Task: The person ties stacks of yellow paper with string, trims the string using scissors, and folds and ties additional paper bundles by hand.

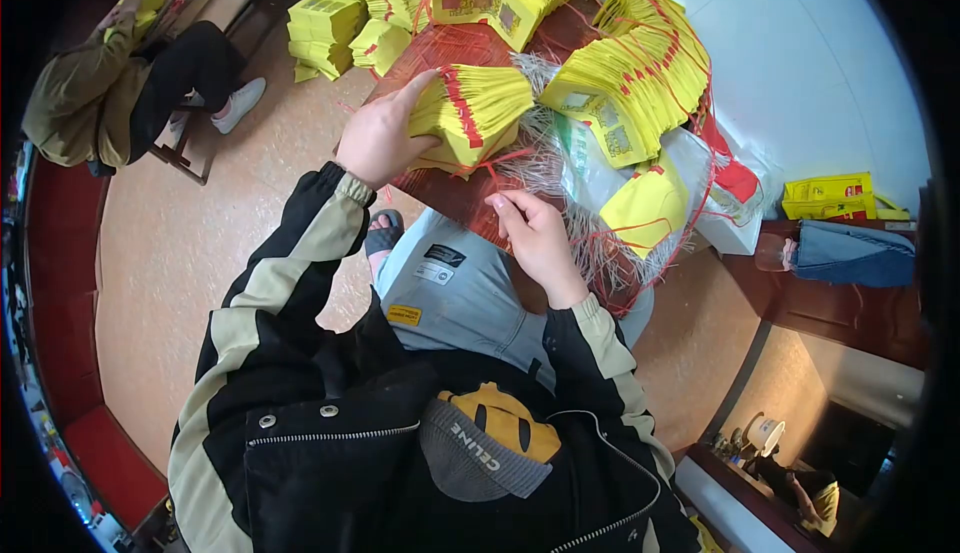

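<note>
The left hand (385, 135) grips a stack of yellow packets (482, 103) on the table's (440, 48) near left, and the right hand (540, 236) pinches closed beside a red ribbon (513, 154), whether holding it I cannot tell.

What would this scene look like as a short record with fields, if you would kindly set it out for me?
Left hand: gripping a yellow bundle with a red stripe
Right hand: thumb and forefinger together near a red strip; whether they hold anything is unclear
Work surface: dark red table
Beside the bundle: fanned yellow stack and white strings
Past the table's far-left edge: more yellow stacks
Nearby: seated person at the picture's left
</note>
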The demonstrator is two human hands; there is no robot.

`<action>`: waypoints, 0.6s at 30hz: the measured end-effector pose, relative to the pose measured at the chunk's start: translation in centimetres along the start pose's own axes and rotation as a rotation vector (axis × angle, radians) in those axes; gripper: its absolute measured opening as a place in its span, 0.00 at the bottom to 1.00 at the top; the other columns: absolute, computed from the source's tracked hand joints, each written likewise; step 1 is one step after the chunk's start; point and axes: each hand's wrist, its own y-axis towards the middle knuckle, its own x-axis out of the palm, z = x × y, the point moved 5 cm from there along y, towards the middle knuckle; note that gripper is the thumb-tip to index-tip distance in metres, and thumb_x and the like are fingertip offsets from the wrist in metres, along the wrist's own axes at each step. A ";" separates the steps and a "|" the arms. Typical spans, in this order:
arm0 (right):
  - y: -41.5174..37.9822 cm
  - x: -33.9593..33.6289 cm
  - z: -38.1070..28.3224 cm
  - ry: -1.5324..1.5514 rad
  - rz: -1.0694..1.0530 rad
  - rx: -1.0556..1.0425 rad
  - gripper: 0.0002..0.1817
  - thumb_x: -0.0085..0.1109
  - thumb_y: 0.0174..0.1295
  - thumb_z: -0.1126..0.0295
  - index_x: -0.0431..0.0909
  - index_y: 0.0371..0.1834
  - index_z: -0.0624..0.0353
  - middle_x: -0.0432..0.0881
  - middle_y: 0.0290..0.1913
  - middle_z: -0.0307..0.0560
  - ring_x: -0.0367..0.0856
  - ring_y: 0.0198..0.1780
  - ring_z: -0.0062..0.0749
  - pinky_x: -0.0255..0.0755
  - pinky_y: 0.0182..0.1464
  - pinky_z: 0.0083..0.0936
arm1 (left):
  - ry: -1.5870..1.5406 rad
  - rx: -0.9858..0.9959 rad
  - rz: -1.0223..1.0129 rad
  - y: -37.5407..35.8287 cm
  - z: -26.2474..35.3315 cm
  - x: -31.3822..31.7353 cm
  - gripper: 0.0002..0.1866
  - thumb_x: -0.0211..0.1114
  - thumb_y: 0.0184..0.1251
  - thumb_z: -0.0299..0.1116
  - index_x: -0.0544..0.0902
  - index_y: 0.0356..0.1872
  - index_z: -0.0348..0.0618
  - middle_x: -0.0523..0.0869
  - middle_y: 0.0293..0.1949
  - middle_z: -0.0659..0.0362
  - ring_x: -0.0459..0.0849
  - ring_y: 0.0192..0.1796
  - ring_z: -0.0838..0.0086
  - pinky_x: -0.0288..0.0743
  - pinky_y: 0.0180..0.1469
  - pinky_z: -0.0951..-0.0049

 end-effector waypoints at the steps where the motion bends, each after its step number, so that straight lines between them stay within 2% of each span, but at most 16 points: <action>1: -0.5 -0.1 -0.2 -0.004 -0.014 0.003 0.16 0.62 0.80 0.60 0.89 0.51 0.64 0.84 0.25 0.43 0.80 0.26 0.23 0.72 0.33 0.27 | 0.007 -0.037 0.001 0.0 -0.1 -0.1 0.51 0.84 0.53 0.38 0.69 0.81 0.54 0.91 0.54 0.43 0.90 0.54 0.46 0.84 0.57 0.52; 5: -2.2 -0.9 -0.7 -0.017 -0.014 0.005 0.16 0.61 0.80 0.61 0.88 0.51 0.64 0.83 0.24 0.42 0.78 0.26 0.21 0.72 0.33 0.26 | -0.010 -0.073 -0.061 0.0 0.3 0.2 0.51 0.84 0.53 0.37 0.69 0.81 0.53 0.88 0.58 0.43 0.88 0.59 0.48 0.82 0.62 0.53; 7: -2.8 -1.2 -0.7 -0.013 0.009 0.004 0.15 0.61 0.80 0.61 0.88 0.50 0.65 0.82 0.24 0.42 0.78 0.27 0.21 0.72 0.33 0.26 | 0.073 0.047 0.085 -0.6 1.1 -0.1 0.52 0.85 0.52 0.36 0.69 0.81 0.51 0.85 0.63 0.45 0.84 0.65 0.49 0.79 0.67 0.54; 10: -3.3 -1.7 -1.1 -0.002 0.032 -0.003 0.15 0.61 0.80 0.62 0.88 0.49 0.65 0.82 0.25 0.41 0.78 0.27 0.20 0.71 0.33 0.25 | 0.029 0.070 0.113 -1.3 1.7 0.3 0.51 0.85 0.51 0.34 0.70 0.80 0.49 0.83 0.65 0.47 0.82 0.68 0.49 0.76 0.70 0.54; 15: -3.3 -2.8 -2.0 0.060 0.051 0.002 0.14 0.63 0.80 0.62 0.88 0.48 0.64 0.82 0.26 0.37 0.76 0.28 0.17 0.70 0.33 0.24 | -0.007 0.043 0.086 -1.3 1.0 0.3 0.47 0.84 0.50 0.31 0.74 0.77 0.47 0.83 0.65 0.49 0.83 0.67 0.50 0.77 0.69 0.55; 18: -2.1 -5.0 -1.7 0.072 0.157 0.004 0.14 0.64 0.79 0.61 0.88 0.47 0.63 0.78 0.25 0.33 0.73 0.29 0.14 0.68 0.33 0.21 | -0.031 0.053 0.070 -1.3 0.7 0.2 0.46 0.84 0.50 0.30 0.76 0.75 0.46 0.83 0.66 0.49 0.83 0.66 0.50 0.78 0.69 0.56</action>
